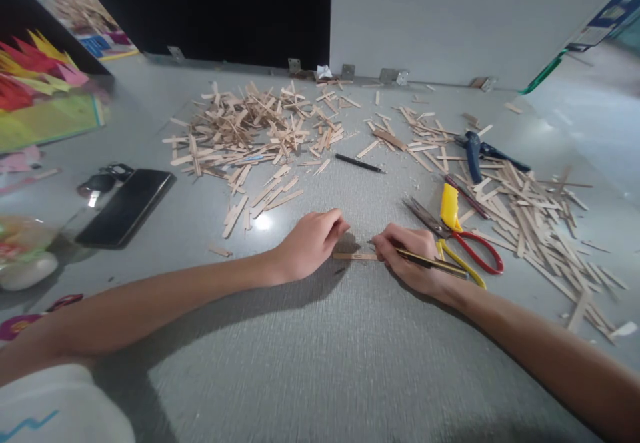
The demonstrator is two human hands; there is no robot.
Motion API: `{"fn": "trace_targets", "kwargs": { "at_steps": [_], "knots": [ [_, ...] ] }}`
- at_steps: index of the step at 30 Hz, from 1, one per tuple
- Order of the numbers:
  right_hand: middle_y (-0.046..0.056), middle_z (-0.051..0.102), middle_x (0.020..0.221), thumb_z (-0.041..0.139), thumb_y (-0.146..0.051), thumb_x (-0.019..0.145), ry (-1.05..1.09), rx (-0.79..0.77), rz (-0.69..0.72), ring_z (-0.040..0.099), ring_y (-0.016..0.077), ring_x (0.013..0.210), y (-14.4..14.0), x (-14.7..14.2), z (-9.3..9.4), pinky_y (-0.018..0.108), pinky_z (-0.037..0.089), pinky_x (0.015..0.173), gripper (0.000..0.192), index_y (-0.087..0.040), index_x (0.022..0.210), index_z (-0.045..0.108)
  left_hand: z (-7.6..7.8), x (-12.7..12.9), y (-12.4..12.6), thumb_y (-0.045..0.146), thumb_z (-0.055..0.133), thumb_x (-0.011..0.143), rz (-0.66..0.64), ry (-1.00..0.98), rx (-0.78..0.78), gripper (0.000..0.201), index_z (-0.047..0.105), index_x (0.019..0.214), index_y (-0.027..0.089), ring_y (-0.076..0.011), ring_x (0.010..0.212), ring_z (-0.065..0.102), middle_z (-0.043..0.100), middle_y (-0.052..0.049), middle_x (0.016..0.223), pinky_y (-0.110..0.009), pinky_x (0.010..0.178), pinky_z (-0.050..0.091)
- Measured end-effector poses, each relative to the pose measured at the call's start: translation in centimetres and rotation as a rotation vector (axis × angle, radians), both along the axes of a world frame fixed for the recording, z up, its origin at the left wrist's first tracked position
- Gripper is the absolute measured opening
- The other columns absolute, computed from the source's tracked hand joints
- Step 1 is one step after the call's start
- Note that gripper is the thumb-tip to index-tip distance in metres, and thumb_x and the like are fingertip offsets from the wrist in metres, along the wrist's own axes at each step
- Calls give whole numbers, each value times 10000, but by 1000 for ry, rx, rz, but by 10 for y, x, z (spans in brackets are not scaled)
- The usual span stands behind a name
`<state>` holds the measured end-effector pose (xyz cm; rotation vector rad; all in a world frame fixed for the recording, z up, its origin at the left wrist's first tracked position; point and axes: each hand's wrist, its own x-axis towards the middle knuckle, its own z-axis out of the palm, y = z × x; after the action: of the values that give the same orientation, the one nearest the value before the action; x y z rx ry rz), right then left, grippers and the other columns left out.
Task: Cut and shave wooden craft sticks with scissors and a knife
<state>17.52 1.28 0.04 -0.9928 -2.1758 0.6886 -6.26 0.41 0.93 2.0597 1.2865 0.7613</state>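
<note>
A wooden craft stick [354, 256] with a small mark near its middle lies flat on the grey table between my two hands. My right hand [411, 251] is closed around a dark pencil with a yellowish stripe [435, 264], its tip pointing left above the stick. The fingers of that hand cover the stick's right end. At the stick's left end is my left hand [315, 246], its fingers curled and pressed together; whatever they may hold is hidden. Just right of my right hand lie scissors with red and yellow handles [477, 251].
Beyond my hands, a heap of craft sticks [250, 123] spreads out, with a black pen [360, 163] nearby. A yellow-handled cutter [450, 206], blue-handled pliers [474, 153] and more sticks [540, 223] lie right. A phone [127, 208] rests left. Upright panels [450, 23] stand behind.
</note>
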Motion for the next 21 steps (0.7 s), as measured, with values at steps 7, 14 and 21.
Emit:
{"fn": "trace_targets", "kwargs": {
  "at_steps": [7,14,21],
  "knots": [
    [-43,560,538,531,-371,1111,-14,42,19,467,89,463,0,1,2,248,354,501,431,-223,708,567,14,0,0,499,651,1039,-7,-468,-227,381,643,814,193,-137,638,621,676,-13,726,-252,608,498],
    [-45,561,548,523,-347,1112,-17,78,28,469,86,458,1,1,2,238,351,496,419,-219,716,567,13,2,-2,585,689,1031,-40,-731,-349,475,742,872,140,-119,598,654,783,-74,792,-246,599,554],
    [-55,540,549,526,-322,1110,-8,111,45,460,82,460,2,1,2,231,337,488,398,-219,727,554,14,2,-4,519,743,1014,-16,-657,-345,406,842,998,125,-159,618,760,839,-100,862,-300,701,651]
  ]
}}
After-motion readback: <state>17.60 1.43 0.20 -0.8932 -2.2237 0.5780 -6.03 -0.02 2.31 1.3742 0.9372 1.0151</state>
